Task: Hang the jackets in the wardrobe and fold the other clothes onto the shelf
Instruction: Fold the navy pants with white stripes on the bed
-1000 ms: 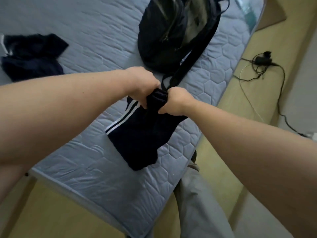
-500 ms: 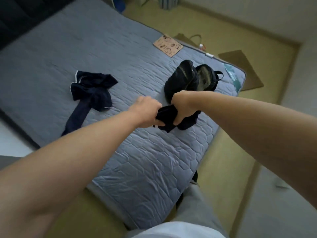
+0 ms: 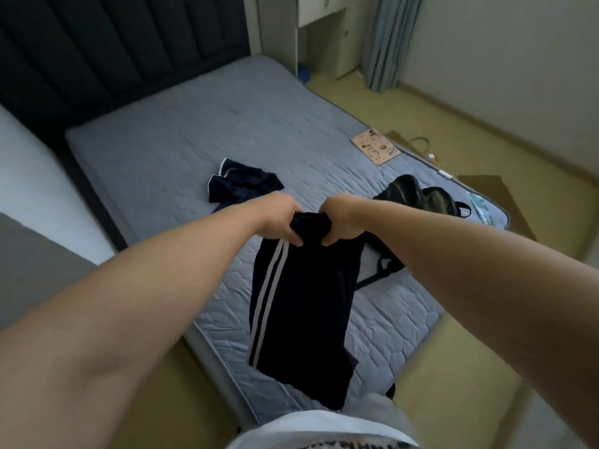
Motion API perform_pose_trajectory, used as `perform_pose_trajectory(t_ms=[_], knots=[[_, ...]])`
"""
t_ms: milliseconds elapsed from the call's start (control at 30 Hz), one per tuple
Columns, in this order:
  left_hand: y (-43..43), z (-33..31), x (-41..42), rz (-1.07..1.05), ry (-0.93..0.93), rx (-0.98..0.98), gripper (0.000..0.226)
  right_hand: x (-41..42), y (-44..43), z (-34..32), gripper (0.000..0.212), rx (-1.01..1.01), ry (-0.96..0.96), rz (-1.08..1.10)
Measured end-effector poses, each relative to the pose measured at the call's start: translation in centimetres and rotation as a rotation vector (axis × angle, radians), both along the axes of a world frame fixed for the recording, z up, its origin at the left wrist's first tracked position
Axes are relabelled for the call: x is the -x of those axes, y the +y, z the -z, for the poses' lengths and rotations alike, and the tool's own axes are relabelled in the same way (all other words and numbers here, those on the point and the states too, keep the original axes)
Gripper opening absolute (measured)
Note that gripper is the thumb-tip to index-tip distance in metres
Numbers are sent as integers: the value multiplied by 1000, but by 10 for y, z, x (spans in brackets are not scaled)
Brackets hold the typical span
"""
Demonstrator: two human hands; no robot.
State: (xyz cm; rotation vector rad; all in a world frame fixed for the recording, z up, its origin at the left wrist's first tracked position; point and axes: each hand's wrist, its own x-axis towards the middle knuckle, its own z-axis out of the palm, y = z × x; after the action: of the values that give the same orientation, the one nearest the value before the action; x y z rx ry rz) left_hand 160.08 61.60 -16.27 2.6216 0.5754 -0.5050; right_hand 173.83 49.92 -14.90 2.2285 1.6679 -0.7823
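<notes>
A dark navy garment with two white side stripes [image 3: 301, 312] hangs lengthwise in front of me over the grey mattress [image 3: 201, 131]. My left hand [image 3: 280, 220] grips its top edge on the left and my right hand [image 3: 340, 222] grips it on the right, both fists close together. A second dark navy garment with white trim [image 3: 240, 186] lies crumpled on the mattress just beyond my left hand.
A black backpack [image 3: 411, 196] lies open on the mattress at the right, its strap trailing toward me. A flat tan card [image 3: 376, 150] sits near the bed's far right edge. A dark headboard [image 3: 113, 53] stands behind; a white desk [image 3: 321, 14] and curtain [image 3: 389, 40] are beyond.
The striped garment, bunched between my fists before, now hangs unrolled at full length. My view has lifted, showing the headboard and the far wall.
</notes>
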Motion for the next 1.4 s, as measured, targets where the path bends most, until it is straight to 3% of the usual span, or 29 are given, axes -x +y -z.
perform_pose_trajectory(t_ms=[133,267,400,667,833,1067,1200,1400], knots=[[35,-28,22,-114,-241,-259,36,11,34,-26,22,-342,-85,0],[43,-33,44,-44,-102,-190,29,31,54,-32,30,-173,-91,-144],[54,-40,58,-97,-155,-182,28,39,68,-36,29,-196,-51,-122],[34,-39,70,-100,-20,12,40,42,61,-50,44,46,-30,-213],[21,-43,79,-107,131,195,20,54,50,-51,52,247,82,-184],[12,-13,103,-177,181,229,18,83,46,-19,44,255,73,-221],[16,3,111,-184,153,96,21,96,50,7,39,123,1,-240],[31,14,123,-244,-41,-306,35,101,63,22,27,-206,-91,-169]])
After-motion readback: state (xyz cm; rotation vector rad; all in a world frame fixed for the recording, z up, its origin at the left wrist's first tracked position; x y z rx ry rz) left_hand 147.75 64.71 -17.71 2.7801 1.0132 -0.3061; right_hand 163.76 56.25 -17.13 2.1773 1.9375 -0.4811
